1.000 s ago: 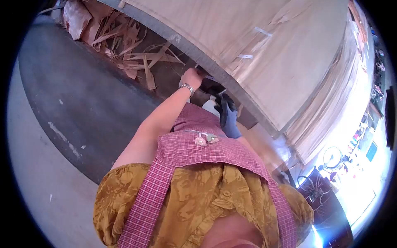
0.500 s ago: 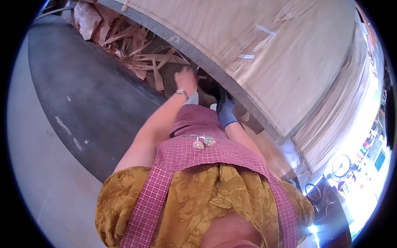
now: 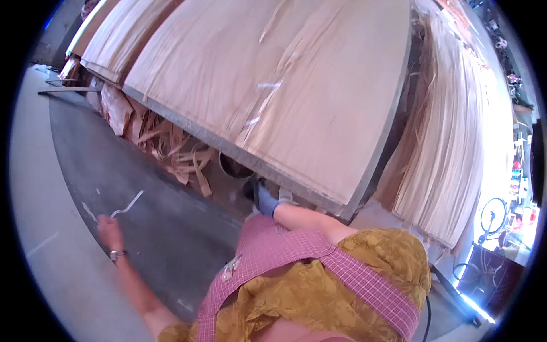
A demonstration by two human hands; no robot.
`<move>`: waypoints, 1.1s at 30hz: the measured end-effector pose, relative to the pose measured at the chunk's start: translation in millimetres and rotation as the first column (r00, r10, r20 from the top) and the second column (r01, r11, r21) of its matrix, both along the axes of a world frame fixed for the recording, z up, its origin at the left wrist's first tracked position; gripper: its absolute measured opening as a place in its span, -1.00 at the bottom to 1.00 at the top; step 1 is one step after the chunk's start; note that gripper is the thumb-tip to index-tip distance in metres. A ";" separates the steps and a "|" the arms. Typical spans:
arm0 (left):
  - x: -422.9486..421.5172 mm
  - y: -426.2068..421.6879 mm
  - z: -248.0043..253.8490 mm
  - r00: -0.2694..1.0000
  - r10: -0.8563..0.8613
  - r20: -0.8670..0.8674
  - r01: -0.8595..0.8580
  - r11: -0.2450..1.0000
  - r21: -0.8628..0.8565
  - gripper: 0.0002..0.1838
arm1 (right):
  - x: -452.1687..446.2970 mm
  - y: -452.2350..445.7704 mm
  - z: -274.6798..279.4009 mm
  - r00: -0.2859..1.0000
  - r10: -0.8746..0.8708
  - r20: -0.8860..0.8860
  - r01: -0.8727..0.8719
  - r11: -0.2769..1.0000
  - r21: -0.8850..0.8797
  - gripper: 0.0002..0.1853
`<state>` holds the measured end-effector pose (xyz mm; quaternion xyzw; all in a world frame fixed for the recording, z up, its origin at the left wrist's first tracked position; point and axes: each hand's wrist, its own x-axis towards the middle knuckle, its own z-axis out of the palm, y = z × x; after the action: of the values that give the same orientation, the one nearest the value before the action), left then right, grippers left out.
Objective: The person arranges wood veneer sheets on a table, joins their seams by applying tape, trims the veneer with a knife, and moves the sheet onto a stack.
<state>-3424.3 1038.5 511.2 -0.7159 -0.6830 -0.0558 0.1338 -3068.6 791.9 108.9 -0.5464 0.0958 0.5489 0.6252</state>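
Observation:
My left hand (image 3: 108,231), bare with a bracelet at the wrist, is out over the dark grey surface (image 3: 154,182) on the left. Its fingers are closed, and a thin curled white strip (image 3: 130,206) trails from them. My right hand (image 3: 265,200) wears a blue-grey glove with dark fingers. It is low by the near edge of the pale wood veneer sheet (image 3: 336,114), beside the apron, and its fingers cannot be made out. Two short white tape pieces (image 3: 252,121) lie along a split in the sheet.
Torn veneer scraps (image 3: 176,154) lie in the gap between the dark surface and the sheet's grey-edged board (image 3: 228,145). A round container (image 3: 233,166) sits under that edge. More veneer stacks (image 3: 450,131) stand to the right, others at the far left. A bicycle (image 3: 491,216) is far right.
My left hand has swung from the gap by the board out to the left over the dark surface, with the white strip now showing. My right hand stays near the board edge; the view has turned.

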 end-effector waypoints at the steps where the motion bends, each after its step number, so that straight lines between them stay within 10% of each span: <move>1: 47.2 -32.5 -21.5 0.989 -0.148 -0.015 0.144 0.977 -0.159 -0.87 | 16.0 -25.0 60.1 0.963 0.266 0.032 -0.267 0.963 0.021 -0.58; 3: 123.4 -107.8 -73.7 0.961 -0.264 0.088 0.277 0.930 -0.240 -0.85 | 17.4 -47.5 114.7 0.832 0.534 -0.152 -0.485 0.833 0.267 -0.59; 5: 165.6 -171.5 -115.4 0.811 -0.258 0.526 0.503 0.767 -0.399 -0.84 | 18.5 -57.2 164.8 0.749 0.596 0.290 -0.661 0.702 0.263 -0.63; 7: 212.5 -232.7 -124.4 0.604 0.210 0.769 0.531 0.613 -0.585 -0.81 | 39.4 -70.0 191.5 0.583 0.644 0.496 -0.810 0.506 0.296 -0.58; 14: 293.2 -343.5 -112.9 0.364 0.160 0.918 0.611 0.703 -0.365 -0.80 | 104.4 -171.5 228.7 0.608 0.696 0.382 -0.792 0.562 0.238 -0.72; 24: 312.0 -354.6 -71.2 0.315 0.115 0.942 0.367 0.901 -0.233 -0.78 | 330.0 -305.9 220.8 0.192 0.771 0.608 -0.946 0.311 -0.096 -0.69; 27: 339.9 -340.9 -66.0 0.314 0.044 0.948 0.288 0.947 -0.139 -0.77 | 462.0 -344.8 244.9 0.340 0.797 0.500 -0.868 0.470 -0.161 -0.64; 31: 458.8 -334.2 -63.4 0.350 0.106 0.931 0.222 0.956 -0.192 -0.78 | 671.6 -384.3 207.6 -0.002 0.707 0.707 -0.674 0.522 -0.523 -0.75; 33: 527.3 -322.2 -96.3 0.382 -0.078 0.921 0.301 0.953 -0.044 -0.78 | 749.5 -388.5 202.5 -0.308 0.862 0.402 -0.113 0.386 -0.916 -0.77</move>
<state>-2897.0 716.4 414.9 -0.6524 -0.5598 -0.3806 -0.3408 -2319.1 403.4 311.5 -0.8646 -0.4625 0.1935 -0.0328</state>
